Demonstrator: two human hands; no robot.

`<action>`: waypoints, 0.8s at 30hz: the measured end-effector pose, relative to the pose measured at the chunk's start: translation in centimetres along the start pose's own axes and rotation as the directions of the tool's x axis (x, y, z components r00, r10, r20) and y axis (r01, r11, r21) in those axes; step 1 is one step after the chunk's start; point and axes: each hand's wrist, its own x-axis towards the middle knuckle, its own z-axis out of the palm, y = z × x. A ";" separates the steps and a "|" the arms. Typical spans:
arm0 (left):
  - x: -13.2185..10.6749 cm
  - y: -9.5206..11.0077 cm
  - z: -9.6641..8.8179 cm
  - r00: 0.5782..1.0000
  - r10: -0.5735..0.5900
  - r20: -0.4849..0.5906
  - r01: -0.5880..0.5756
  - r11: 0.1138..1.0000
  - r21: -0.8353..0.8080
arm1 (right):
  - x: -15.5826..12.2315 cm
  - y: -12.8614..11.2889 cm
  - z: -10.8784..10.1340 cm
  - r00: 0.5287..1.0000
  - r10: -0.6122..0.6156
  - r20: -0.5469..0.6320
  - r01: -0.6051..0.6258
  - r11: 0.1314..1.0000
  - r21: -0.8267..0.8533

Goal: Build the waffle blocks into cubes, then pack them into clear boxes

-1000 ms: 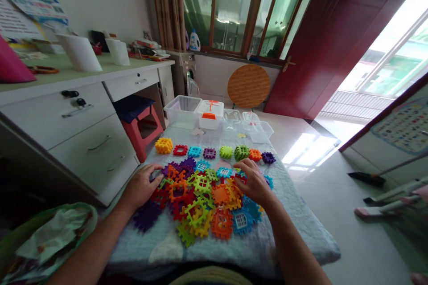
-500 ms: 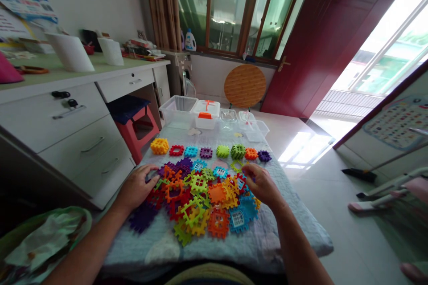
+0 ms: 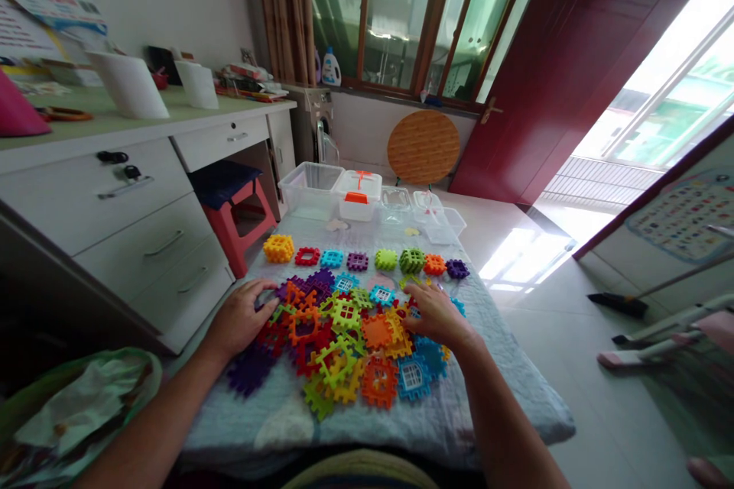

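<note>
A heap of colourful plastic interlocking building tiles lies on the cloth-covered table. At its left edge, my left hand [image 3: 244, 318] is open, thumb and fingers apart, beside dark purple tiles [image 3: 251, 369] and red ones. Over the heap's right side reaches my right hand [image 3: 439, 315], open, its thumb and fingers apart around a red-and-blue patch of tiles it partly hides. An orange tile [image 3: 377, 331] lies just left of its thumb. Closer to me are a blue window tile [image 3: 411, 377] and an orange figure tile [image 3: 379, 380]. Behind the heap runs a row of small tile stacks, including yellow [image 3: 278, 248] and purple [image 3: 457, 269].
Clear plastic boxes [image 3: 310, 195] stand at the table's far end, one with a white lid and orange latch [image 3: 356, 198]. A red stool [image 3: 232, 218] and white drawers [image 3: 143, 199] are on the left. A lined bin [image 3: 146, 378] sits low left.
My right hand has moved left over the heap and its fingers have spread from a closer pinch. My left hand stays by the heap. The whole view has shifted slightly.
</note>
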 end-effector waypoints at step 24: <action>0.1 -0.4 0.3 1.000 0.004 -0.018 -0.003 1.000 0.009 | -3.3 7.9 1.3 0.871 0.458 -0.178 -0.199 0.661 0.724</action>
